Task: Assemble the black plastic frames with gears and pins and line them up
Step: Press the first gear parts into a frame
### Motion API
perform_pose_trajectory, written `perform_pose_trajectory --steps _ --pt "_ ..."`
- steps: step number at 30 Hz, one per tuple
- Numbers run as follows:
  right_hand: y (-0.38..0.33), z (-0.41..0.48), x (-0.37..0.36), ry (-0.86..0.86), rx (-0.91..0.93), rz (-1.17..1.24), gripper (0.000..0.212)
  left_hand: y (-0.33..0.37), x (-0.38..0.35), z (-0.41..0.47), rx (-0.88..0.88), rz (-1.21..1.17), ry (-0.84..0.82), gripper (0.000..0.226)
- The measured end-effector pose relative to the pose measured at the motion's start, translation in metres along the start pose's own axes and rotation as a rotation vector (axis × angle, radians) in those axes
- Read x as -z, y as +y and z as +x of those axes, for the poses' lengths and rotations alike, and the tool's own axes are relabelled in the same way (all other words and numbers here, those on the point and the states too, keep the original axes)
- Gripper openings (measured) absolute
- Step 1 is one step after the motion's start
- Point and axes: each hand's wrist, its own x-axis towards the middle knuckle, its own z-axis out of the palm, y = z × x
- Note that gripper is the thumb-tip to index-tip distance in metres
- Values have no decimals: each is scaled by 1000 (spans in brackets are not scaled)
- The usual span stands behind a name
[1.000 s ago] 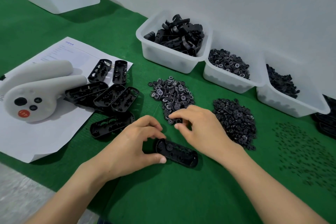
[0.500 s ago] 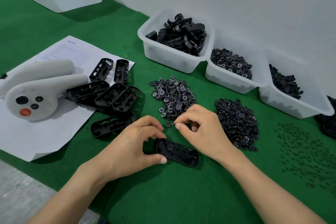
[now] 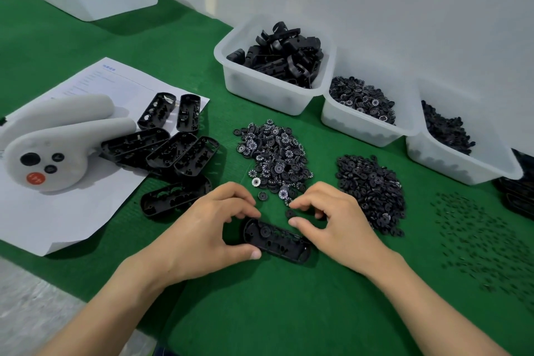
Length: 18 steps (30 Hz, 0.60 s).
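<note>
A green mat runs up to a white wall, and on it we work. The black frame lies flat just in front of us, its long axis slanting from far-left to near-right. Our left hand grips the frame's left end, thumb on the near edge and forefinger on the far edge, steadying it. Our right hand hovers at the frame's far side, by its right half. Its thumb and forefinger are almost closed and seem to pinch a small gear, with the other fingers curled. The gear sits just beyond the frame's far edge, so we judge the coming drop to be short, toward us and down. The gear pile lies just behind.
</note>
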Motion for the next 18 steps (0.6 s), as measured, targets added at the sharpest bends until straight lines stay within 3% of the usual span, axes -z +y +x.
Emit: perform_pose_trajectory --steps 14,18 --pt "-8 18 14 -276 -22 -77 12 1 -1 2 -24 23 -1 39" --pt "-17 11 20 -224 37 55 10 0 0 2 -26 40 -4 40"
